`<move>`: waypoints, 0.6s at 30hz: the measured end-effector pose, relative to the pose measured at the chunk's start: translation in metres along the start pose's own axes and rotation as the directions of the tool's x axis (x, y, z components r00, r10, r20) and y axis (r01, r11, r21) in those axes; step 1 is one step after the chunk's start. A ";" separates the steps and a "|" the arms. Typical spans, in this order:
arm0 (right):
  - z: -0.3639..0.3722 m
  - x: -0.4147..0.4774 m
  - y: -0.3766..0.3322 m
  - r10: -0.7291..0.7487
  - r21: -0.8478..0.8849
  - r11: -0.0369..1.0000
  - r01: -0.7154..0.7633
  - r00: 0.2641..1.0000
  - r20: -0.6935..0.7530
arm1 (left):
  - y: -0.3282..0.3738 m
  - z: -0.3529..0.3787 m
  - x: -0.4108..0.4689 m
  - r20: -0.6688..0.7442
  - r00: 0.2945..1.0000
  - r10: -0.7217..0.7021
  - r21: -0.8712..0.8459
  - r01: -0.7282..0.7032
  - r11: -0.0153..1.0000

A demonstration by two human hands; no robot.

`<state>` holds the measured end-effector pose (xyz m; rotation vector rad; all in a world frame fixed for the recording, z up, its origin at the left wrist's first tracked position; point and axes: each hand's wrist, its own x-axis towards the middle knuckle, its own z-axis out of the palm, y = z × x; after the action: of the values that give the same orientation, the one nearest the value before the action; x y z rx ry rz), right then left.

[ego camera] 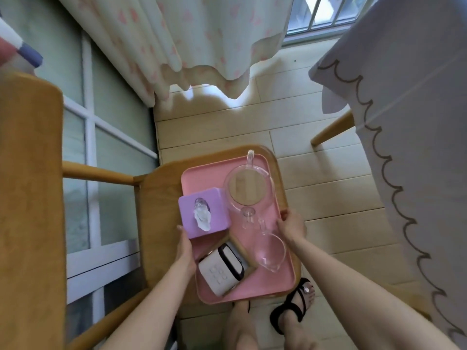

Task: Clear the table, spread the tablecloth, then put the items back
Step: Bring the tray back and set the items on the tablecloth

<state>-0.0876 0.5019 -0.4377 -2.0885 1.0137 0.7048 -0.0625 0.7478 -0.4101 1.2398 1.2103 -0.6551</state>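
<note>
A pink tray (265, 281) sits on a wooden chair seat (161, 215) below me. It carries a purple tissue box (212, 215), a glass teapot (246, 185), a small glass cup (247, 215), a glass pitcher (271, 251) and a white clock (222, 270) on a wooden board. My left hand (185, 246) grips the tray's left edge beside the tissue box. My right hand (292, 224) grips the tray's right edge next to the small cup. The table at the right is covered by a white tablecloth (409, 122) with a scalloped border.
A second wooden chair back (27, 198) stands at the left by a glass door (111, 152). A floral curtain (177, 34) hangs ahead. A table leg (333, 130) shows under the cloth. My sandalled feet (298, 306) stand on the pale plank floor just below the tray.
</note>
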 end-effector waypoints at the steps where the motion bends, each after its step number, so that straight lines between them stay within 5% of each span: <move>1: -0.001 0.001 -0.001 0.023 0.016 1.000 -0.023 1.000 -0.003 | 0.000 0.000 0.001 0.000 1.000 0.013 -0.006 -0.013 1.000; 8: 0.000 0.001 0.000 0.149 0.127 0.982 -0.138 0.986 -0.077 | 0.011 0.007 -0.009 0.120 0.992 0.045 0.006 -0.047 0.999; 18: -0.013 -0.011 0.004 0.108 0.198 0.977 -0.082 0.986 -0.124 | 0.024 0.001 -0.022 0.219 0.965 0.145 0.127 -0.175 0.976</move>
<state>-0.0948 0.4946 -0.4231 -1.9495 1.2132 0.4962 -0.0478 0.7486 -0.3812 1.3387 0.8910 -0.7432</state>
